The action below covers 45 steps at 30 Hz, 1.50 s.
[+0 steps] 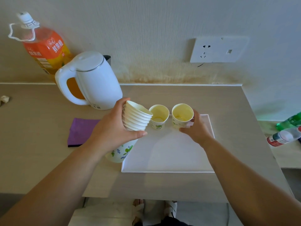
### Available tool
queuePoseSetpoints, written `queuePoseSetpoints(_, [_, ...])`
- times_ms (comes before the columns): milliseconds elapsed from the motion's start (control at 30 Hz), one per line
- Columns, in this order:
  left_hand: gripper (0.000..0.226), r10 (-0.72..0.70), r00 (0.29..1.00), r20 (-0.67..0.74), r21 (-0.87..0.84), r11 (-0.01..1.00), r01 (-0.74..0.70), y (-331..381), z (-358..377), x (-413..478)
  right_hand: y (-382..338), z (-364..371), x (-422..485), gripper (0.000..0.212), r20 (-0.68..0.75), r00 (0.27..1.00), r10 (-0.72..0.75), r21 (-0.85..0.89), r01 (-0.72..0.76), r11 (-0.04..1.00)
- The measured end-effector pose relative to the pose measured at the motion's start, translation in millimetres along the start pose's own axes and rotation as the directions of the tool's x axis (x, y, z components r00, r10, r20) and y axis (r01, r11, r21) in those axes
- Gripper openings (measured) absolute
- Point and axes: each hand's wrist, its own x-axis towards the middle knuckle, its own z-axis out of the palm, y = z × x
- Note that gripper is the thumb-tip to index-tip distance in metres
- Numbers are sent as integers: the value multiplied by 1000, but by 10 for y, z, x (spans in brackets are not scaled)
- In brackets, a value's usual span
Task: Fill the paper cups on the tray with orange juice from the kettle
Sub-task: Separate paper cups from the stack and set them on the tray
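A white tray (169, 154) lies on the counter in front of me. Two paper cups stand at its far edge, one on the left (158, 116) and one on the right (181, 115). Both show a yellowish inside with little or nothing in them. My right hand (196, 128) grips the right cup from its right side. My left hand (114, 128) holds a tilted stack of paper cups (136, 119) above the tray's left edge. The white kettle (91, 80) stands behind my left hand, lid closed, handle toward the left.
A large orange juice bottle (44, 46) stands behind the kettle against the wall. A purple cloth (81, 132) lies left of the tray. Plastic bottles (286, 132) lie on a lower shelf at the right. A wall socket (218, 49) sits above the counter.
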Motion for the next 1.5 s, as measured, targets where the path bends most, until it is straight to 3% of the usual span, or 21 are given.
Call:
queuePoseSetpoints(67, [103,18,1000,2,17,1000,-18,38,14,8,16,-83,-23,64,-57,998,23,-32,-25,999])
queuePoseSetpoints(167, [96,54,999,-8,45,998,-53,121,27,39,-176,-219,-161,38,-227,974,0,56,13,998])
queuePoseSetpoints(200, [95,60,998,-6,64,996,-59,153,46,52,-310,-252,-226,29,-224,974,-33,109,59,992])
queuePoseSetpoints(267, [95,74,997,12,122,990,-75,224,85,84,-633,-260,-341,19,-73,988,-137,219,150,964])
queuePoseSetpoints(333, [94,98,995,27,172,980,-101,305,131,108,-908,-200,-406,47,195,962,-189,308,123,943])
queuePoseSetpoints(400, [93,133,990,54,225,964,-142,379,161,125,-1100,-114,-420,71,358,919,-162,305,48,951])
queuePoseSetpoints(533, [94,186,978,92,332,921,-206,471,145,121,-1224,-73,-426,42,411,887,-212,349,62,935])
queuePoseSetpoints(700, [92,226,968,109,397,883,-250,541,105,91,-1164,-101,-437,51,418,893,-166,440,-40,897])
queuePoseSetpoints(1033, [92,230,963,141,395,879,-268,550,46,86,-1179,-88,-456,68,398,906,-145,446,-53,893])
queuePoseSetpoints(1133, [90,224,962,158,394,879,-269,556,35,102,-1199,-103,-459,57,384,909,-164,457,-33,889])
queuePoseSetpoints(1233, [86,189,974,122,406,886,-223,533,46,126,-1210,-116,-441,43,282,940,-193,415,63,908])
queuePoseSetpoints(1333, [84,176,981,76,398,897,-192,488,79,161,-1247,-106,-447,8,205,934,-293,266,235,935])
queuePoseSetpoints(1500, [87,142,990,19,361,922,-139,425,130,176,-1285,-83,-430,16,-12,957,-289,256,282,924])
